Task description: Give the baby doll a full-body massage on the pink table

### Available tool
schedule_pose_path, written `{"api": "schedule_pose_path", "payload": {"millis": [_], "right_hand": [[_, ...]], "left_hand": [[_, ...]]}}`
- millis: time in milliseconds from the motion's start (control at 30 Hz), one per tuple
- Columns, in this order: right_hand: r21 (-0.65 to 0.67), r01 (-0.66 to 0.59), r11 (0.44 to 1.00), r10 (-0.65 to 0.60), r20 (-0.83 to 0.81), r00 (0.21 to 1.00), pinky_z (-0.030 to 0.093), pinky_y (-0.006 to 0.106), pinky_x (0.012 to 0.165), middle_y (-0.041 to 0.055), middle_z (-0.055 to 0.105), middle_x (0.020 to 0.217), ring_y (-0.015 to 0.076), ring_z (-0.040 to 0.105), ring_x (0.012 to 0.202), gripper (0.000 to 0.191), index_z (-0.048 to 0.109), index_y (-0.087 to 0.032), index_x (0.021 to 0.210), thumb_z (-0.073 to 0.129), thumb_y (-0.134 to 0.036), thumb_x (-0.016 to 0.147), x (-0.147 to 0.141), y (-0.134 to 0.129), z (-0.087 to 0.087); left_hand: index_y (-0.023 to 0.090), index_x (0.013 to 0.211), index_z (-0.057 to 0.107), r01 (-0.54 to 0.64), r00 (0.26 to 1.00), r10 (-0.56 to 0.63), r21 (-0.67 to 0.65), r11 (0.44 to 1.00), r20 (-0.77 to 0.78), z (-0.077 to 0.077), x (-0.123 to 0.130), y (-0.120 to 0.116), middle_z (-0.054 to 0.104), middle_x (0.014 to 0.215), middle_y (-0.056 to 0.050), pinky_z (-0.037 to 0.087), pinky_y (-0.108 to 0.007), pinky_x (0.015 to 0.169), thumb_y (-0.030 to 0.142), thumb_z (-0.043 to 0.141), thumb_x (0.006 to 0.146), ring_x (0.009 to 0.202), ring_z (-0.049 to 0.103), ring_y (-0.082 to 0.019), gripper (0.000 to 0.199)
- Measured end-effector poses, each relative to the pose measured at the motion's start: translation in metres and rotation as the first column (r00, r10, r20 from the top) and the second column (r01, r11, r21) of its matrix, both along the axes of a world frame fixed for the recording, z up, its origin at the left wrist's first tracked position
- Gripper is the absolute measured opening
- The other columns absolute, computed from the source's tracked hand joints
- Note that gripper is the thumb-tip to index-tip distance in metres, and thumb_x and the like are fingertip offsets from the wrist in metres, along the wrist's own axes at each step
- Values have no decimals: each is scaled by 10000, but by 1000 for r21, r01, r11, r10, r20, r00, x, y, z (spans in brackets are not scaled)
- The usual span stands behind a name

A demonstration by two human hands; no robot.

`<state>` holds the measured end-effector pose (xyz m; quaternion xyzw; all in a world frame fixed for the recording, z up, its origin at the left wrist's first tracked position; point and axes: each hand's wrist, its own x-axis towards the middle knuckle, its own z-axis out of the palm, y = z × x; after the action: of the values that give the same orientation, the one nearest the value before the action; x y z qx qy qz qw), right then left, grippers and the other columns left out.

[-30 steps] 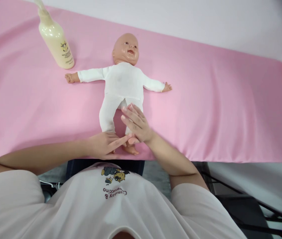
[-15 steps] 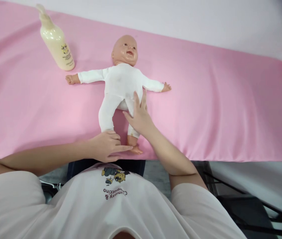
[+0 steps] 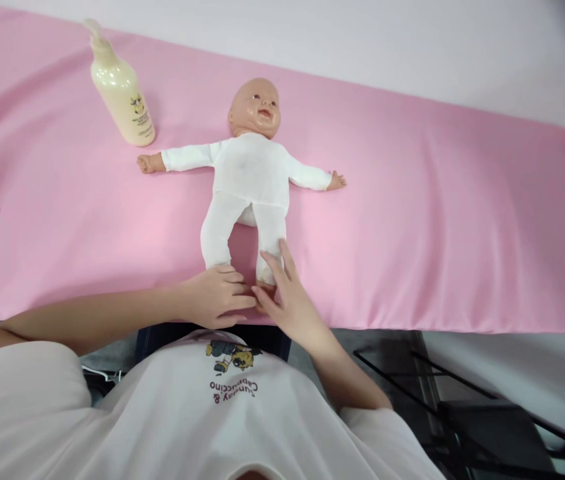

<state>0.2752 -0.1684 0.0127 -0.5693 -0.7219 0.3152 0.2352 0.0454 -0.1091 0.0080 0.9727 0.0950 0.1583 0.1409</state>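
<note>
A baby doll (image 3: 250, 167) in a white suit lies on its back, arms stretched out and legs towards me. My left hand (image 3: 215, 298) rests palm down over the lower end of the leg on the left, hiding that foot. Its fingers stretch to the right, with the thumb apart. On the other leg, my right hand (image 3: 290, 303) is open with fingers spread, fingertips touching the white trouser leg and ankle. That foot is mostly covered by both hands, whose fingertips come close together there.
A cream pump bottle (image 3: 122, 100) stands beyond the doll's arm on the left. Pink cloth (image 3: 412, 220) covers the table, with a white surface (image 3: 362, 40) behind it. Black metal frames (image 3: 492, 427) are below the table edge at right.
My right hand has slid down the doll's leg from hip height to the ankle. My left hand stays at the other foot, its index finger less extended. The view has shifted slightly.
</note>
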Motion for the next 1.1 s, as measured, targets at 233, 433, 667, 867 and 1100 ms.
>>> {"api": "schedule_pose_path", "payload": {"millis": [233,433,667,867,1100], "right_hand": [[324,24,946,89,-330,940,450,588,1243,127,198,1780,363,249,1648,797,357,-319,1622,591,-709,967,3,-45,-35],[692,85,717,16,-137,990,609,476,998,117,590,1498,277,650,1310,523,486,-330,1499,630,-404,1001,-1,-1,-36],[851,-218,477,152,164,975,537,512,1091,-17,787,1008,225,722,1088,310,714,-363,1089,434,-497,1092,1,57,-35],[594,-457,662,470,145,871,478,611,1169,37,774,974,275,734,1016,430,740,-326,992,501,-684,992,11,71,-51],[676,-512,529,575,158,803,531,561,1086,66,767,1012,272,728,1050,435,715,-276,1028,576,-675,924,7,64,-50]], "left_hand": [[218,1579,427,18,993,-14,-29,999,121,-7,-4,3,738,1266,-137,511,-421,975,382,568,1032,1106,682,-283,589],[105,1637,296,37,911,-16,-42,998,411,-3,-2,8,746,1206,-184,593,-409,951,352,476,1082,1094,702,-268,634],[173,1301,581,-82,859,45,51,995,509,6,-5,14,769,1046,-107,631,-370,887,223,619,994,997,734,-221,314],[192,1050,661,-112,844,-18,210,971,535,12,-5,15,728,883,-38,609,-324,764,396,692,986,862,666,-188,216],[280,1157,689,-176,854,35,224,958,520,10,1,14,722,1111,-27,630,-332,942,389,769,947,1102,670,-187,250]]}}
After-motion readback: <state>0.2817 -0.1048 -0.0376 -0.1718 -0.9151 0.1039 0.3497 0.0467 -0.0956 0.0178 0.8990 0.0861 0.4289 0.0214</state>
